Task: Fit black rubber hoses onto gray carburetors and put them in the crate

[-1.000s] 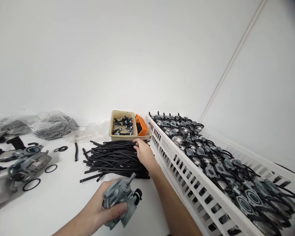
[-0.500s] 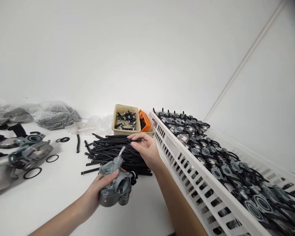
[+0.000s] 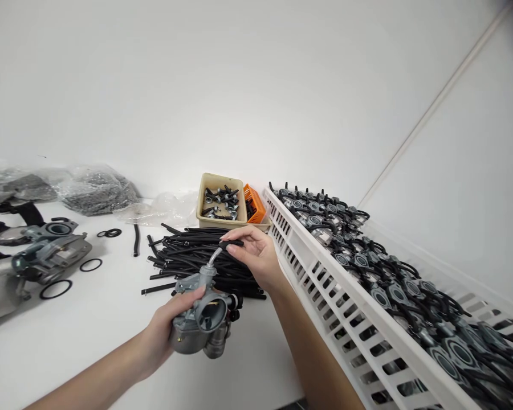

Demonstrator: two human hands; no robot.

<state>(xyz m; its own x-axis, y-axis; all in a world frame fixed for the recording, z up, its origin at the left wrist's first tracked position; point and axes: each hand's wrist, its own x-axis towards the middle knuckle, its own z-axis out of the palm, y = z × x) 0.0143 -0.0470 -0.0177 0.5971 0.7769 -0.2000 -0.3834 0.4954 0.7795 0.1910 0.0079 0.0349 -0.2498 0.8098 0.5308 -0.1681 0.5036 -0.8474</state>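
A grey metal carburetor (image 3: 205,319) is gripped by my left hand (image 3: 171,319), its round bore turned toward me. From its top rises a bent metal tube. My right hand (image 3: 256,256) pinches a short black rubber boot (image 3: 231,244) between thumb and fingers, right at the tip of that tube. Whether the tube's end sits inside the boot or only touches it, I cannot tell. Beneath both hands, on the white table, lies a pile of black rubber hoses (image 3: 175,259).
On the right, a long white slotted crate (image 3: 350,296) holds rows of carburetors. A beige bin (image 3: 200,199) of small black-and-metal parts and an orange basket (image 3: 260,205) stand behind the hoses. Left are more carburetors (image 3: 55,250), black rings (image 3: 56,288) and plastic-bagged parts (image 3: 98,191).
The black rubber boot in my right hand has met the tip of the bent tube, where a gap showed before. My left hand keeps hold of the carburetor, tilted slightly differently.
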